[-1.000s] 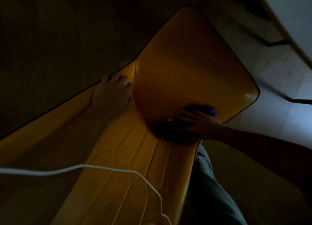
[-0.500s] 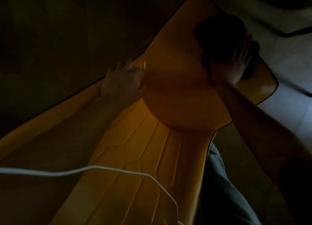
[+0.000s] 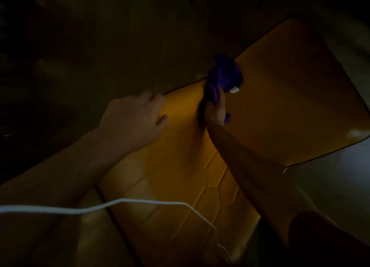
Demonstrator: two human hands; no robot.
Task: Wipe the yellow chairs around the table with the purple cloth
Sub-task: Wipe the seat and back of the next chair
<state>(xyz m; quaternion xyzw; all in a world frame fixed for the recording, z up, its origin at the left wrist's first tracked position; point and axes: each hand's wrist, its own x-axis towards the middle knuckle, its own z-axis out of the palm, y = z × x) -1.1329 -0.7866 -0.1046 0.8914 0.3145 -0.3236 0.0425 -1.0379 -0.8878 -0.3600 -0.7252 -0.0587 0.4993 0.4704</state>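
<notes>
- We find the cloth (image 3: 224, 74) bunched at the far left edge of the chair (image 3: 290, 98), where seat and back meet; a small white tag shows on it.
- The right hand (image 3: 215, 110) has its fingers closed around the cloth's lower part, pressing it on the yellow surface.
- The left hand (image 3: 134, 118) rests on the chair's left edge, fingers curled over the rim.
- A white cord (image 3: 112, 205) crosses the foreground.
- The scene is dim; pale floor (image 3: 340, 182) lies to the right.
</notes>
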